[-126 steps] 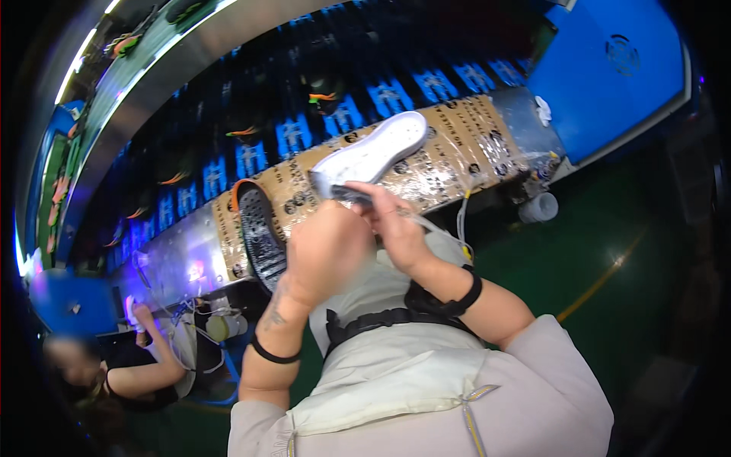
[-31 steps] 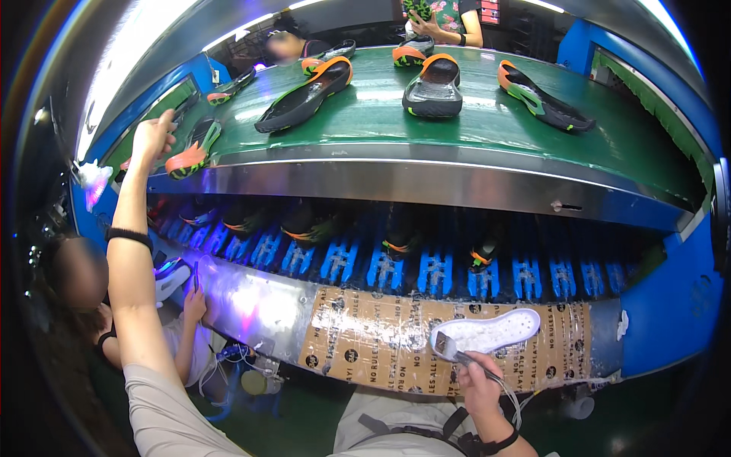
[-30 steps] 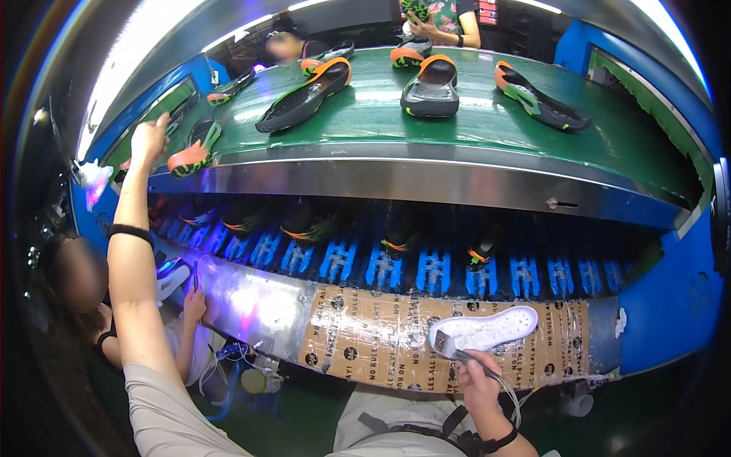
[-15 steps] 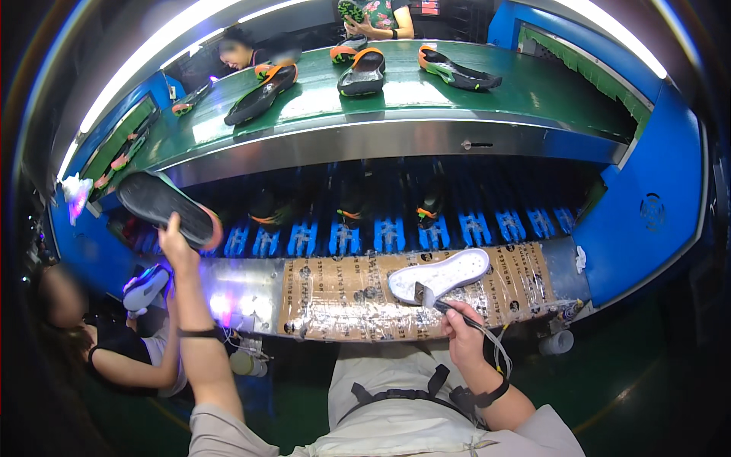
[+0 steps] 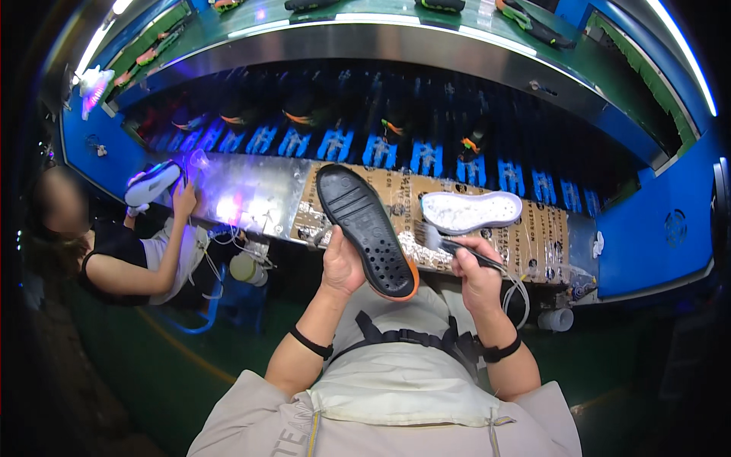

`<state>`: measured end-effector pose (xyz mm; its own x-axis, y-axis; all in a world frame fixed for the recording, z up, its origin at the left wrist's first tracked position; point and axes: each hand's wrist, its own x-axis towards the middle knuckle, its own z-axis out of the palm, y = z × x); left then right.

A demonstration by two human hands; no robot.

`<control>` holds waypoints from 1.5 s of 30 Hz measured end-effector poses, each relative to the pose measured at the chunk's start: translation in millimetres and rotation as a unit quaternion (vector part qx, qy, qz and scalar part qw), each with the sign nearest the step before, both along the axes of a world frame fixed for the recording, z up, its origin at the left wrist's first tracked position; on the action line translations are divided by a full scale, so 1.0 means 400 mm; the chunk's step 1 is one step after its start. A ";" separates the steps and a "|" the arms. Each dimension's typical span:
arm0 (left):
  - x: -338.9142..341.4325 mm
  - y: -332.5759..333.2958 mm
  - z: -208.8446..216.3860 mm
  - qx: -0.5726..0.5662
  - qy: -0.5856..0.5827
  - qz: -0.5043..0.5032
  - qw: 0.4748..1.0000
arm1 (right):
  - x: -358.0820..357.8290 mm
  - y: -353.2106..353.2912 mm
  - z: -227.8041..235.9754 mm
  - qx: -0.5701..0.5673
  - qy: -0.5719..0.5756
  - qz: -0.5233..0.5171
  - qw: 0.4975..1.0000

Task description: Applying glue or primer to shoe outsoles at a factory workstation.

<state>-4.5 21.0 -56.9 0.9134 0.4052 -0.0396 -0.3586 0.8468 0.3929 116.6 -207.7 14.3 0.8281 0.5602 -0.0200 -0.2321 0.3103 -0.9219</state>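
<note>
A black shoe sole (image 5: 359,209) with an orange end is held up in front of me, its holed face turned towards the camera. My left hand (image 5: 343,263) is closed on its left edge, thumb lying on that face. In my right hand (image 5: 477,274) is a brush (image 5: 435,238) with a dark handle; thin tubing trails from the handle. The bristles are just below a white sole (image 5: 476,211), which lies on a cardboard sheet (image 5: 312,213) under clear film; I cannot tell whether they touch it.
Left of me, a co-worker (image 5: 137,263) holds a shoe (image 5: 154,185) near a glowing purple light. Beyond the metal ledge (image 5: 263,194) stand blue racks (image 5: 335,145), some bearing dark pieces with orange. Above runs a green conveyor (image 5: 373,9) with soles. A white cup (image 5: 556,320) hangs low right.
My left hand has brought the black sole from the far left to in front of my body. The brush has come off the white sole's surface to its near edge. The view has tilted down.
</note>
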 end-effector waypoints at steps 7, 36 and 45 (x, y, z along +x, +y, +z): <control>-0.009 -0.091 0.068 -0.013 0.014 -0.070 0.997 | -0.022 0.112 0.074 -0.065 -0.074 0.036 0.995; 0.001 -0.136 0.086 0.064 0.080 -0.056 0.993 | -0.042 0.182 0.081 -0.098 -0.243 -0.013 0.965; 0.007 -0.055 0.073 0.070 0.087 -0.013 0.994 | -0.074 0.042 0.107 -0.190 -0.401 0.094 0.891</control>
